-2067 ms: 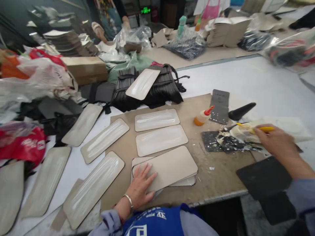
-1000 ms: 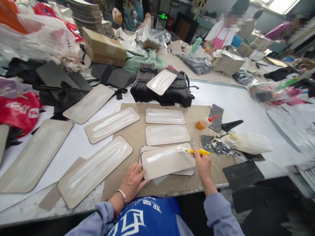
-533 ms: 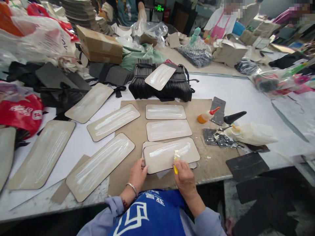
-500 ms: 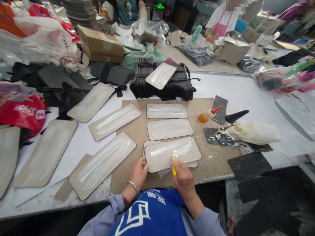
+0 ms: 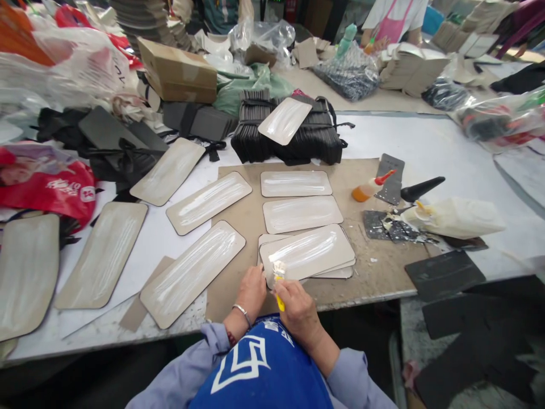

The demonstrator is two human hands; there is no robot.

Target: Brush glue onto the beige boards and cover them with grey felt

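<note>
My right hand (image 5: 298, 311) is closed around a small yellow-handled brush (image 5: 280, 287), its whitish bristles on the lower left of a beige panel (image 5: 310, 250). That panel lies on top of a few others and carries white streaks. At its left corner, my left hand (image 5: 252, 291) pinches the edge. Two more streaked panels, an upper one (image 5: 296, 183) and a lower one (image 5: 302, 214), lie just beyond on brown board. Another long panel (image 5: 193, 272) rests to the left of my hands.
A glue bottle with a red tip (image 5: 368, 190), a black cone-shaped object (image 5: 421, 189) and a white container (image 5: 460, 217) lie to the right. A black bundle (image 5: 289, 130) stands behind the panels. People are across the table, near a cardboard box (image 5: 179, 71).
My right hand has drawn the brush leftward and down across the top panel, closer to my left hand. The view has shifted slightly. My left hand stays at the panel's left edge.
</note>
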